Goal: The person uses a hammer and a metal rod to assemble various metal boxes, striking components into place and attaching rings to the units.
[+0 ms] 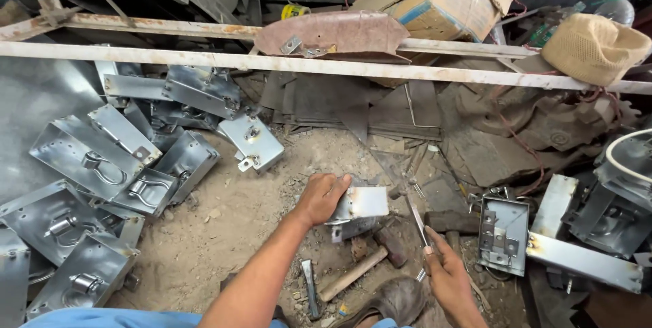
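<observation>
We hold a small sheet-metal box point(358, 207) down on the dusty ground near the middle of the view. It is a folded piece of bright grey steel with a flat top face, a rust-brown scorch at its left corner and a darker folded side underneath.

Our left hand point(322, 197) reaches in from the lower left, forearm stretched diagonally, palm down, with the fingers point(337, 183) curled over the box's left edge and clamped on it. The box sticks out to the right of those fingers, its top face bare.

Our right hand point(445, 270) comes up from the bottom edge, fingers closed round a thin metal rod point(414, 214) that slants up and left; the rod's upper end sits just beside the box's right edge, though we cannot tell whether it touches.

A wooden-handled hammer point(367, 263) lies on the ground between our two hands, just below the box. A heap of finished metal boxes point(102, 185) lies to the left, and more box parts point(504, 233) lie to the right.
</observation>
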